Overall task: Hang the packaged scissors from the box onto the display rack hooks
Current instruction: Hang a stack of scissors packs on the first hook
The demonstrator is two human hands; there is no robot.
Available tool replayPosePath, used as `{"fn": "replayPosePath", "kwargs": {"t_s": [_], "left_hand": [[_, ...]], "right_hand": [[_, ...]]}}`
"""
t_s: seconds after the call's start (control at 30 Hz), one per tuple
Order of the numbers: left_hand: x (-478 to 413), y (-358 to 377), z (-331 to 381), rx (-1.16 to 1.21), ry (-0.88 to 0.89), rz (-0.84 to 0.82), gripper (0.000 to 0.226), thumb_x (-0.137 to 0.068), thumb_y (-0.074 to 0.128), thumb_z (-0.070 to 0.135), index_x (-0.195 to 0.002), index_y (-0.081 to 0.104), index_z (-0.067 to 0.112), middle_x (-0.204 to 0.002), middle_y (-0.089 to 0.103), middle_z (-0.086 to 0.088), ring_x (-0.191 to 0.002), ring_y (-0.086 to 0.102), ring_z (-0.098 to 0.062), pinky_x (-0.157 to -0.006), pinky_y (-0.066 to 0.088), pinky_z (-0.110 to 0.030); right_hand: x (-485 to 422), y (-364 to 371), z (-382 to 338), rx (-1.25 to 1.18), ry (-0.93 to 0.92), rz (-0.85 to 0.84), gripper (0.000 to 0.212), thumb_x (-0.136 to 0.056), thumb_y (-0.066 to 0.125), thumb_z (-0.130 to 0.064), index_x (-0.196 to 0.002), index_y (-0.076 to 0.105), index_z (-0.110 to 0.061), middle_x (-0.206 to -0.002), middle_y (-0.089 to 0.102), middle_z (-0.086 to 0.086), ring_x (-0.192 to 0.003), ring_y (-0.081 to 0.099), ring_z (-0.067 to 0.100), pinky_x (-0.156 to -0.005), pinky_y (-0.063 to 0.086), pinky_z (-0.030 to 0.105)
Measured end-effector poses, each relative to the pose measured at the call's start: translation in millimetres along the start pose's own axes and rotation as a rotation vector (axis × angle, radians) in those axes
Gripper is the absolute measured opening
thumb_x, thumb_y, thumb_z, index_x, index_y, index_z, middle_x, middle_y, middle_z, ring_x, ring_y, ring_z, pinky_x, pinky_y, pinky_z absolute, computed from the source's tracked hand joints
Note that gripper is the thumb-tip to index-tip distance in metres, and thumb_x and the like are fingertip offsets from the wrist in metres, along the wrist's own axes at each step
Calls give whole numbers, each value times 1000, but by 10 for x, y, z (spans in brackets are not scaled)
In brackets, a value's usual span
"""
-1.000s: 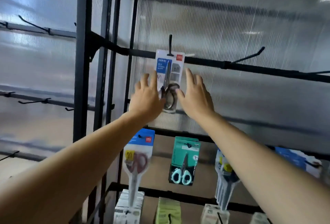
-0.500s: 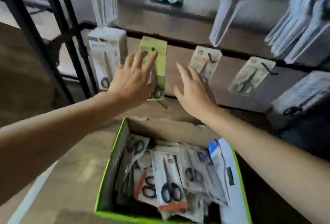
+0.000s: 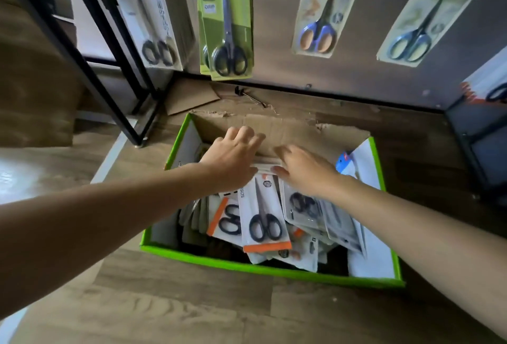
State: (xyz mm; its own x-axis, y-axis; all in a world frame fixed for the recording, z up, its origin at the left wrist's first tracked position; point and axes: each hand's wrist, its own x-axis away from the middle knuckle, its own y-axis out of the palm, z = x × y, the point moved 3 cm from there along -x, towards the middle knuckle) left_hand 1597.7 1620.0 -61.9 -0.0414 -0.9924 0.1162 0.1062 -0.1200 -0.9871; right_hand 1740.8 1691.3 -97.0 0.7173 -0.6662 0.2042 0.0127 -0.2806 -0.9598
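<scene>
Both of our hands are down in the box here. Our left hand point(image 3: 233, 157) reaches over the back end of the pile, fingers stretched out loosely toward the box's torn cardboard back wall. The thumb is tucked out of sight under the palm, so we honestly can't tell if it's got hold of anything. Our right hand point(image 3: 304, 170) is just beside it, fingers spread and lying flat on the packs, not gripping anything. The far fingertips are a bit blurry.

Between the two hands sits the top edge of a white scissors pack point(image 3: 264, 223) with black handles and an orange strip at its near end. It lies on top of a messy heap of similar packs filling the green-rimmed box point(image 3: 247, 264), which sits on the wood floor point(image 3: 164, 310).

Behind the box there's a loose hook point(image 3: 251, 95) lying on the floor, and a cardboard scrap point(image 3: 192, 96) next to it. Above that is the black display rack point(image 3: 115, 50), with packs already hanging on it: a white one point(image 3: 151, 14) on the left, a green one point(image 3: 227, 19), one with blue-and-orange handles point(image 3: 321, 14), and a tilted one with blue-and-yellow handles point(image 3: 422, 22).
</scene>
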Motion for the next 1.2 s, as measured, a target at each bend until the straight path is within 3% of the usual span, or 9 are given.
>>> {"fn": "replayPosePath", "kwargs": {"t_s": [0.17,0.37,0.5,0.57,0.7,0.87,1.0,1.1,1.2], "left_hand": [[-20,361,176,5,61,-139,65,-92,59,33,-146,26,19,-143,29,-7,-128,32,-28,-100,42,-41],[-62,588,204,-68,102,-359,59,-89,63,23,-142,37,15,-141,32,-8,-129,33,-27,-99,46,-39],[-94,611,118,6,49,-382,53,-88,66,26,-136,44,17,-136,36,-9,-126,36,-27,-97,46,-36],[-96,604,90,33,36,-384,50,-89,65,25,-134,46,18,-135,38,-8,-125,36,-27,-96,44,-35],[-106,612,51,115,12,-408,43,-89,63,21,-130,50,21,-135,39,-6,-126,37,-25,-99,43,-37],[-148,483,23,395,73,-519,39,-84,67,4,-121,59,16,-118,60,3,-103,58,-15,-81,47,-24],[-196,325,-34,738,35,-626,42,-83,71,3,-113,60,30,-107,67,17,-99,66,-7,-83,56,-24],[-210,192,-56,910,8,-565,38,-87,69,9,-116,62,33,-107,69,19,-98,67,-2,-83,55,-23],[-254,64,-37,1094,-65,-364,17,-90,66,18,-106,68,18,-102,73,0,-91,69,-11,-74,56,-23]], "right_hand": [[289,349,347,66,-122,-363,68,-88,47,1,-148,36,-30,-157,23,-2,-141,30,25,-106,38,40],[271,320,429,59,-273,-439,59,-94,54,-5,-144,40,-35,-161,14,-11,-145,21,18,-113,26,32],[224,263,409,91,-319,-553,62,-95,60,-18,-147,34,-39,-162,7,-12,-148,12,18,-118,19,38],[194,246,379,85,-317,-559,61,-92,64,-19,-146,37,-33,-161,16,-9,-146,17,19,-116,20,35],[94,58,340,53,-291,-438,54,-83,74,-21,-130,48,-30,-135,46,-1,-127,41,21,-103,39,40],[79,-348,358,-170,-247,-175,27,-87,57,-8,-95,46,-32,-96,48,-2,-92,50,20,-84,45,41],[80,-489,446,-567,-119,61,26,-85,70,-19,-87,47,-30,-80,56,0,-76,48,15,-73,43,42],[88,-532,501,-750,-57,174,26,-85,71,-18,-85,48,-31,-66,57,-8,-67,47,9,-68,38,37],[80,-586,507,-869,-19,231,26,-89,67,-5,-86,47,-22,-59,58,-14,-55,44,-6,-60,36,19]]}}
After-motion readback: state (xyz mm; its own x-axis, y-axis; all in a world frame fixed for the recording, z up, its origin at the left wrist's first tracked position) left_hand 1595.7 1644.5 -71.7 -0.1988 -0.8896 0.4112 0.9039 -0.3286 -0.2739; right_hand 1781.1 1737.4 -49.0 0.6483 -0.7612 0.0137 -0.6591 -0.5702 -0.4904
